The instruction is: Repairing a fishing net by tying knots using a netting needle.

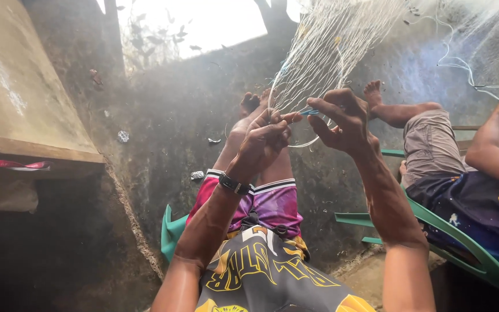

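A fine white fishing net (324, 52) hangs stretched from above down to my hands. My left hand (264, 144), with a black band on its wrist, pinches the net's strands at its lower edge. My right hand (345, 121) is closed on a small blue netting needle (310, 112) and a loop of line beside the left fingers. Both hands are raised over my outstretched legs in pink and purple shorts (261, 202).
Another person (469, 190) sits on a green plastic chair (475, 248) at my right, arm raised to the same net. A wooden bench or table (24, 115) stands at the left. Dark dirt ground (168, 133) with small litter lies ahead.
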